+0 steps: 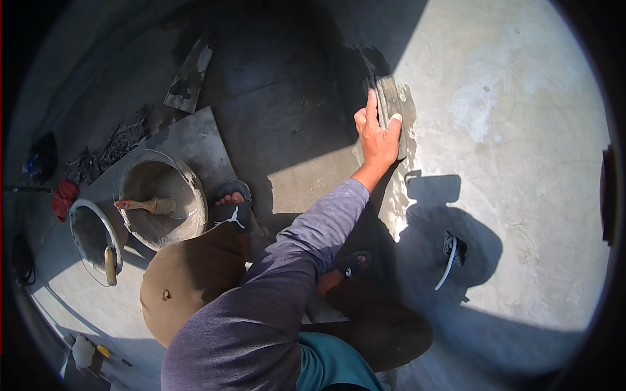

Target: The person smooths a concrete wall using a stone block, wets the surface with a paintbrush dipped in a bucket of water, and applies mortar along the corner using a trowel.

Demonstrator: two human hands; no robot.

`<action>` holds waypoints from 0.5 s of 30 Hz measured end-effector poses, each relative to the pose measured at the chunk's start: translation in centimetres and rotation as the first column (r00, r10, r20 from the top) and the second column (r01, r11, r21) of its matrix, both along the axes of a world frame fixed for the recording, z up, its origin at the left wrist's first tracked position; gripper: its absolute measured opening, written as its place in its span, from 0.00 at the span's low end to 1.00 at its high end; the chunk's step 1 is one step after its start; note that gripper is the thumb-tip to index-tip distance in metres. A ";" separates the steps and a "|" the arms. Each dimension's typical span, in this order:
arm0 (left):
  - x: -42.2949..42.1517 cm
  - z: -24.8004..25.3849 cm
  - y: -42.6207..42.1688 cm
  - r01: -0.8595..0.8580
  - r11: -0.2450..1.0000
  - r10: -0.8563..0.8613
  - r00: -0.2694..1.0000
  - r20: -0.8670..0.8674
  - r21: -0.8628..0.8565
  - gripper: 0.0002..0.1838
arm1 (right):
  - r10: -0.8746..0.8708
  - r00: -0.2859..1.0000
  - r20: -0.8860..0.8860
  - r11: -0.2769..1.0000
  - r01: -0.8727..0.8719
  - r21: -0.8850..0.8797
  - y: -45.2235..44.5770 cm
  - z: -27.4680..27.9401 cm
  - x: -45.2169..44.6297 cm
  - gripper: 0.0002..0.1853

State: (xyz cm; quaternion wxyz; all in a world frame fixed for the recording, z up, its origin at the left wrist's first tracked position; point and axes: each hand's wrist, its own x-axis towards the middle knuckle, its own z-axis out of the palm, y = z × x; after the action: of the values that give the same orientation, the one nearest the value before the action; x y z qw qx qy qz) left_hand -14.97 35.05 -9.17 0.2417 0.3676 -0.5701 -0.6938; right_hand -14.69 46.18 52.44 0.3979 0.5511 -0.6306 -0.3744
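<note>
OK, left hand (378, 142) on a mortar-smeared float (391, 104), grip closed: index straight along its back, thumb laid over the right side, other fingers curled in and partly hidden. Float sits against the sunlit concrete face (521, 111), right at that face's left edge, wet mortar (396, 202) streaking below it. Right hand out of view, can't tell its grip. Down on the floor (293, 186): mortar-caked big bucket (145, 174) just beside a sandalled foot (229, 205), brush (156, 206) inside with its handle reaching the rim. Smaller bucket (90, 228) next to that, toward the floor's left edge, wooden grip on its wire handle; red cloth (64, 198) near it. Flat board (212, 135) shows past the big bucket's upper right rim; stained strip (189, 78) off the board's upper edge. White tube (445, 268) sticks out of the concrete face, within the head's shadow.
</note>
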 end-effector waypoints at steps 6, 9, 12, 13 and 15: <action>-0.5 -5.9 -0.6 -0.004 0.880 -0.171 0.931 0.323 0.476 0.44 | -0.017 1.000 0.015 0.997 0.018 -0.078 -0.6 -0.9 0.5 0.19; 4.7 -8.4 8.8 0.042 0.792 -0.258 0.927 0.271 0.609 0.47 | 0.092 0.996 0.015 0.995 -0.091 -0.046 -1.0 -1.2 0.1 0.21; 7.5 -4.4 11.6 0.110 0.951 -0.192 0.943 0.273 0.288 0.47 | 0.124 0.991 0.048 0.992 -0.124 -0.021 -0.8 -0.7 -0.3 0.23; 6.9 -3.7 10.7 0.090 0.962 -0.154 0.958 0.244 0.256 0.46 | 0.099 0.993 0.068 0.995 -0.097 -0.035 -0.5 -0.4 -0.3 0.24; 3.5 -3.1 6.1 0.031 0.981 -0.072 0.975 0.208 0.194 0.44 | 0.093 0.994 0.058 0.996 -0.092 -0.016 -0.6 -0.4 -0.4 0.24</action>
State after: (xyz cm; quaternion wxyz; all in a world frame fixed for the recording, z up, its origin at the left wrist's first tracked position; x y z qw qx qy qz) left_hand -11.49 41.12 -12.30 0.1247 0.4464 -0.5336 -0.7074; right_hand -15.06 45.58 52.02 0.3999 0.5878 -0.6183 -0.3351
